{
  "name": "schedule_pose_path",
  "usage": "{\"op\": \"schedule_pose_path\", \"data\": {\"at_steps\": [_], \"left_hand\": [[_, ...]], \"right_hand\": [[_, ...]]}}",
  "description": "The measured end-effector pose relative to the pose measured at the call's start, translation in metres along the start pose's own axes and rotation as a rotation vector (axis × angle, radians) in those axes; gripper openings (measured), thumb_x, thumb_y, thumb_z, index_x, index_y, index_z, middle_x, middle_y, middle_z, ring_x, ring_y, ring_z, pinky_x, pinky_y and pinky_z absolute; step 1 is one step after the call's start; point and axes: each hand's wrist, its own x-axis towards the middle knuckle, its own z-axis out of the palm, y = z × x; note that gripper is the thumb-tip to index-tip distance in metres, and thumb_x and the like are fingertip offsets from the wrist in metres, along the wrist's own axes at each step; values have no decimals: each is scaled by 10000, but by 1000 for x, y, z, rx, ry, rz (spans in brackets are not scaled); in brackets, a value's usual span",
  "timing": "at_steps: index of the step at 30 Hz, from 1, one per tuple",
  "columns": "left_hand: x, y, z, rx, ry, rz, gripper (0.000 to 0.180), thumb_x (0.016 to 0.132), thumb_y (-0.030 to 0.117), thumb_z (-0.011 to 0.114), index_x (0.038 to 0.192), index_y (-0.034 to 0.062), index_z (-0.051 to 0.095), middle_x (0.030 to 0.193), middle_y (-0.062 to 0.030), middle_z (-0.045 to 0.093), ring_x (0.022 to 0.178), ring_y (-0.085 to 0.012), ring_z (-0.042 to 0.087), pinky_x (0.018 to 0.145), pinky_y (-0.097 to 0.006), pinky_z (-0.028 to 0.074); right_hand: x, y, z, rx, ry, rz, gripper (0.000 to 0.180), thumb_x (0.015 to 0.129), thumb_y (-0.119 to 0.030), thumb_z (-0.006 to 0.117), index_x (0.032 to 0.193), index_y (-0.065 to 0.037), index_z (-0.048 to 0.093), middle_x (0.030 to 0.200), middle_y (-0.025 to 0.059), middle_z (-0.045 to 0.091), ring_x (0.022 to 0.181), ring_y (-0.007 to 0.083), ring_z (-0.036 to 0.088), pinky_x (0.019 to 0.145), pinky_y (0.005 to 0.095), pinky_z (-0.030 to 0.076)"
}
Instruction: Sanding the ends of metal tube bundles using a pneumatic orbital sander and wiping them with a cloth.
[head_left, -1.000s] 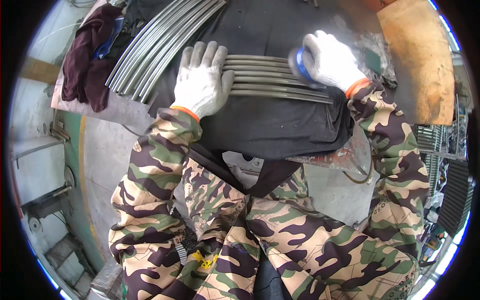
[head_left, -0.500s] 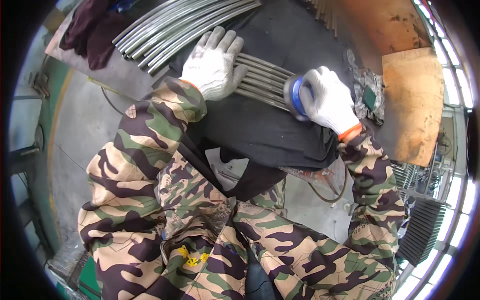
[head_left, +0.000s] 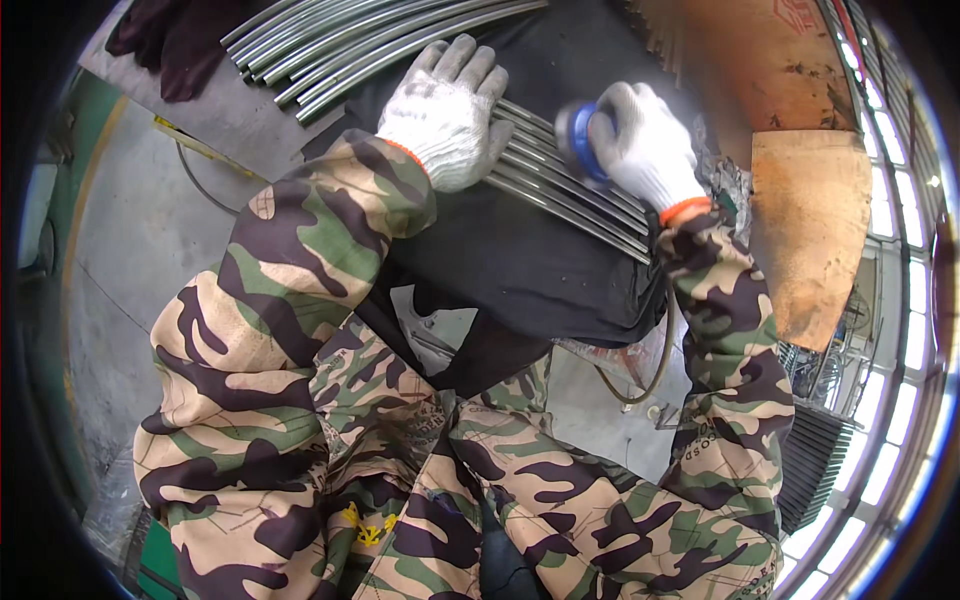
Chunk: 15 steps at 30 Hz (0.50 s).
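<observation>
A row of several shiny metal tubes (head_left: 590, 205) lies side by side on a black cloth (head_left: 480, 275). My left hand (head_left: 440, 115), in a white knit glove with grey palm coating, rests flat across their left part with its fingers stretched out. My gloved right hand (head_left: 648, 140) is closed round a round blue-and-grey tool (head_left: 582, 142), blurred by motion, at the far side of the tubes. Its working face is hidden, and I cannot tell whether it touches them. Beyond my left hand lies a bundle of longer, curved metal tubes (head_left: 350, 45).
A dark maroon cloth (head_left: 170, 50) lies at the far left. To the right stand a brown board (head_left: 810, 220) and crumpled clear wrapping (head_left: 738, 190). A thin hose (head_left: 655, 370) loops below the right table edge. Dark ribbed parts (head_left: 815, 455) sit at the lower right.
My right hand has moved the round tool away from me and slightly left. The tubes' right ends now show. My left hand stays on them; the whole view has shifted a little.
</observation>
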Motion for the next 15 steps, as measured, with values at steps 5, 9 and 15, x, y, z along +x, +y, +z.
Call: {"op": "schedule_pose_path", "data": {"at_steps": [5, 9, 15], "left_hand": [[9, -2, 13, 35, 70, -12, 575, 967, 335, 674, 1426, -8, 622, 1535, -229, 563, 1501, -429, 458, 1278, -533, 321], [12, -4, 16, 66, 104, -13, 561, 964, 336, 675, 1415, 4, 632, 1501, -217, 586, 1499, -418, 460, 1274, -524, 333], [19, -1, 13, 50, 67, -13, 563, 971, 332, 664, 1431, 10, 629, 1510, -217, 586, 1499, -412, 461, 1270, -528, 337]], "right_hand": [[-23, -1, -2, 60, 0, -58, 224, 953, -304, 633, 1070, -119, 680, 1051, 173, 656, 1022, 415, 680, 878, 542, 570], [-32, 2, -8, 48, -25, -8, 235, 953, -312, 644, 1067, -110, 684, 1061, 174, 666, 1025, 410, 686, 893, 526, 572], [-25, 20, -4, 18, -22, 69, 227, 946, -281, 640, 1078, -107, 699, 1081, 184, 690, 1045, 419, 692, 919, 523, 574]]}}
